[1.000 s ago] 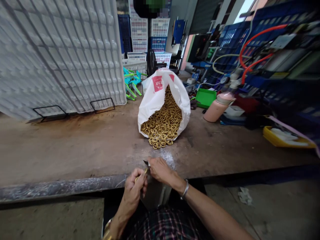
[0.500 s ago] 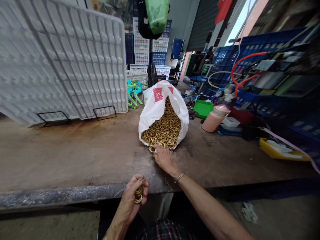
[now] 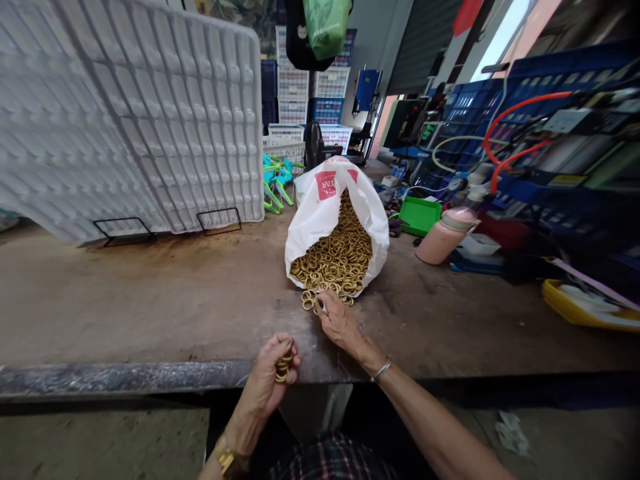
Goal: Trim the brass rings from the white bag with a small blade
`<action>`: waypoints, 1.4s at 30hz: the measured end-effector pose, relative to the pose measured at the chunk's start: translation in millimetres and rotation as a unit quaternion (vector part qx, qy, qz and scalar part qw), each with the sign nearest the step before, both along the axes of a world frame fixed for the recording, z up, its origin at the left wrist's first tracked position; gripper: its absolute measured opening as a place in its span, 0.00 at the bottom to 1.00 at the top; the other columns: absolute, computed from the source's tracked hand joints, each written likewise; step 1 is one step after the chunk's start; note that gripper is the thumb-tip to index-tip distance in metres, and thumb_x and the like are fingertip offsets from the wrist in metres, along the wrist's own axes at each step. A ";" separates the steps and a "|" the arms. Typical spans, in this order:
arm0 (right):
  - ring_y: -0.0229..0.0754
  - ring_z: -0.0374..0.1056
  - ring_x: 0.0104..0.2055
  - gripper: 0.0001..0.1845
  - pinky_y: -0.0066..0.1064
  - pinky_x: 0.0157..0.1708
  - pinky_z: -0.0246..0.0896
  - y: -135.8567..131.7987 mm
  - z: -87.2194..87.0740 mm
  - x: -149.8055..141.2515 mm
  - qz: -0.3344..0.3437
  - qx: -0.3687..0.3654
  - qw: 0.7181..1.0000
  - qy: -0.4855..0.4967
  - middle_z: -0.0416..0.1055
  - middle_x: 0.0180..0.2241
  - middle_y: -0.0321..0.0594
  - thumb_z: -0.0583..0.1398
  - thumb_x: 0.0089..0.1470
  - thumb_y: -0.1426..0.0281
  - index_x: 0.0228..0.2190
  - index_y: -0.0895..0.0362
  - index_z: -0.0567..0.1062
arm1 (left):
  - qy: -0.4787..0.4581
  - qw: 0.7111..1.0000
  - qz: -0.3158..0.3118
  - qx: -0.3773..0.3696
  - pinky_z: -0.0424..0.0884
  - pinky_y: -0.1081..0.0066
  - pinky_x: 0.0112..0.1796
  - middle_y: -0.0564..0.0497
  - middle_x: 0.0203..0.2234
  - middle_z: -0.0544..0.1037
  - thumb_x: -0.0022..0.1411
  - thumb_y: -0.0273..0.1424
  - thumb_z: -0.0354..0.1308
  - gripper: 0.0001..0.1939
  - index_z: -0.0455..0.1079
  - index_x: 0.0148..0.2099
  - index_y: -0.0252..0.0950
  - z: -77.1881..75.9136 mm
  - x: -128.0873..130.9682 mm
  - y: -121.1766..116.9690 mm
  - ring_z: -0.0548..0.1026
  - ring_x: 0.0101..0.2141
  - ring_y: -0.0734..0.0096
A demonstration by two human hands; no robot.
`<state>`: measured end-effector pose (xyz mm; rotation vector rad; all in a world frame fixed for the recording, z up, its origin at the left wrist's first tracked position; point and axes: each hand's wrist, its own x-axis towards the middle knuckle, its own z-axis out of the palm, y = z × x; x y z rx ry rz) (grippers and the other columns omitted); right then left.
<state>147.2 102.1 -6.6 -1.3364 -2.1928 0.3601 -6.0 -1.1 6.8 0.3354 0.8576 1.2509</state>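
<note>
Near the table's front edge, my left hand (image 3: 275,375) is closed around several gold-coloured metal rings (image 3: 283,368). My right hand (image 3: 340,323) reaches to the mouth of a white plastic bag (image 3: 316,223), its fingers curled down at loose rings (image 3: 308,301) lying in front of it. Something small and pale shows at those fingertips; I cannot make out what it is. The bag lies on its side with its mouth towards me, and a heap of the same rings (image 3: 340,250) fills it.
Tall white ribbed panels (image 3: 200,127) stand at left in black wire stands (image 3: 220,220). Right of the bag are a green tray (image 3: 420,216), a pink bottle (image 3: 445,237) and a yellow tray (image 3: 575,308). Orange hoses (image 3: 520,107) and blue crates are beyond. Turquoise-green clips (image 3: 277,180) lie behind.
The whole view has shifted, so things sit farther right. My right hand stays by the loose rings, and more of them show beside its fingertips. My left hand still holds its rings.
</note>
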 end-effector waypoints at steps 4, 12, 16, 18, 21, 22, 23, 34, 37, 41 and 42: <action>0.36 0.58 0.27 0.09 0.26 0.30 0.52 -19.2 10.4 -6.3 0.067 -0.105 0.989 0.081 0.63 0.24 0.34 0.48 0.58 0.68 0.30 0.56 0.65 | 0.204 0.977 0.048 0.039 0.54 0.82 0.14 0.59 0.17 0.64 0.52 0.40 0.58 0.13 0.62 0.32 0.36 1.4 4.9 6.5 0.61 0.15 0.81; 0.34 0.56 0.26 0.10 0.25 0.27 0.49 -39.6 22.4 -16.1 0.153 -0.218 0.951 0.156 0.61 0.22 0.31 0.50 0.56 0.67 0.27 0.57 0.66 | 0.374 0.924 0.042 0.063 0.57 0.80 0.15 0.59 0.15 0.63 0.55 0.40 0.53 0.13 0.66 0.33 0.34 -1.1 7.7 9.5 0.60 0.14 0.81; 0.33 0.55 0.23 0.11 0.24 0.24 0.49 -42.1 16.8 -21.1 0.111 -0.292 0.921 0.234 0.60 0.20 0.31 0.52 0.54 0.64 0.25 0.57 0.65 | 0.358 0.931 0.058 0.043 0.58 0.80 0.15 0.58 0.16 0.65 0.54 0.41 0.53 0.13 0.64 0.32 0.35 -4.7 9.3 7.9 0.62 0.15 0.80; 0.31 0.52 0.18 0.12 0.23 0.18 0.46 -44.6 14.0 -23.4 0.096 -0.375 0.876 0.289 0.60 0.19 0.29 0.51 0.54 0.61 0.25 0.56 0.64 | 0.349 0.935 0.058 0.042 0.58 0.81 0.15 0.57 0.17 0.66 0.54 0.41 0.53 0.13 0.64 0.32 0.35 -5.6 10.3 7.6 0.63 0.16 0.80; 0.28 0.43 0.11 0.14 0.22 0.11 0.38 -47.7 12.9 -25.9 0.081 -0.476 0.796 0.366 0.59 0.17 0.26 0.51 0.53 0.57 0.26 0.55 0.61 | 0.345 0.935 0.053 0.057 0.59 0.81 0.16 0.56 0.18 0.67 0.55 0.41 0.53 0.13 0.64 0.32 0.35 -5.7 11.5 8.0 0.64 0.17 0.80; 0.27 0.42 0.11 0.14 0.22 0.10 0.36 -48.1 13.1 -26.5 0.077 -0.489 0.778 0.387 0.59 0.17 0.25 0.52 0.52 0.56 0.26 0.54 0.60 | 0.345 0.935 0.050 0.060 0.59 0.81 0.16 0.56 0.18 0.68 0.55 0.41 0.53 0.13 0.64 0.32 0.34 -5.5 11.8 8.2 0.64 0.17 0.80; 0.27 0.41 0.10 0.14 0.22 0.09 0.36 -48.0 13.3 -26.9 0.074 -0.494 0.767 0.403 0.60 0.18 0.25 0.53 0.51 0.56 0.27 0.54 0.60 | 0.345 0.936 0.045 0.062 0.59 0.81 0.16 0.56 0.19 0.68 0.55 0.41 0.53 0.13 0.64 0.32 0.34 -5.2 11.9 8.3 0.64 0.17 0.80; 0.31 0.57 0.21 0.09 0.23 0.22 0.51 -39.7 3.3 -25.6 0.042 -0.357 0.878 0.317 0.64 0.19 0.30 0.54 0.50 0.64 0.25 0.57 0.66 | 0.297 0.954 -0.017 0.035 0.56 0.82 0.15 0.58 0.19 0.65 0.55 0.43 0.54 0.15 0.64 0.32 0.35 -1.1 9.8 5.3 0.61 0.16 0.82; 0.32 0.58 0.22 0.09 0.24 0.24 0.52 -40.6 5.5 -26.5 0.043 -0.338 0.893 0.294 0.63 0.19 0.30 0.54 0.49 0.65 0.26 0.58 0.68 | 0.264 0.964 -0.029 0.033 0.56 0.81 0.15 0.58 0.19 0.65 0.54 0.44 0.54 0.15 0.63 0.33 0.36 -1.3 8.3 4.3 0.61 0.16 0.82; 0.33 0.58 0.24 0.08 0.24 0.25 0.52 -41.9 6.5 -26.8 0.054 -0.329 0.900 0.282 0.64 0.20 0.30 0.54 0.49 0.66 0.26 0.58 0.69 | 0.273 0.961 -0.035 0.032 0.57 0.81 0.16 0.58 0.19 0.65 0.54 0.44 0.54 0.15 0.63 0.31 0.35 -0.3 7.3 3.6 0.62 0.16 0.82; 0.33 0.59 0.24 0.08 0.24 0.25 0.53 -42.1 6.1 -26.7 0.058 -0.332 0.898 0.284 0.64 0.20 0.31 0.54 0.49 0.66 0.26 0.58 0.69 | 0.277 0.960 -0.035 0.033 0.57 0.81 0.16 0.58 0.19 0.65 0.54 0.44 0.54 0.15 0.62 0.30 0.35 -0.1 7.3 3.3 0.62 0.16 0.82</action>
